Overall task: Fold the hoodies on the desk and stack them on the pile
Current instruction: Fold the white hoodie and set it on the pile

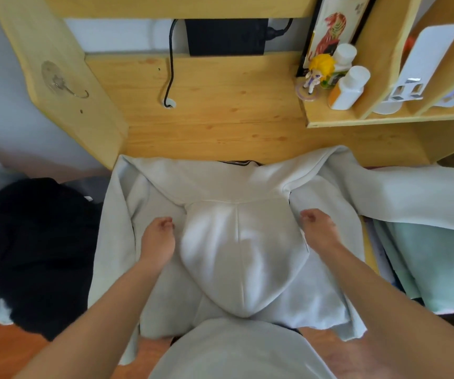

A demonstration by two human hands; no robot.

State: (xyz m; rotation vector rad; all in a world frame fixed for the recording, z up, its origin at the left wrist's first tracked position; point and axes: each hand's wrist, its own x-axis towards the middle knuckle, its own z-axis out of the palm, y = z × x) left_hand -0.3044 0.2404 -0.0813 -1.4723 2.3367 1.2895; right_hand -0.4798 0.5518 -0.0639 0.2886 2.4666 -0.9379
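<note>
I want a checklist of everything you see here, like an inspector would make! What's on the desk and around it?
Surface: wooden desk, bare at the back, covered at the front.
Job's things: pale grey hoodie lies spread across the desk's front edge, its hood flat in the middle; one sleeve trails right.
Clutter: figurine, two white bottles and tiger picture on the side shelf.
Hands: left hand and right hand rest on the hoodie either side of the hood, fingers curled; a grip cannot be told.
Cables: black cable runs down into a desk hole.
Surroundings: black garment at left, mint fabric at right.
</note>
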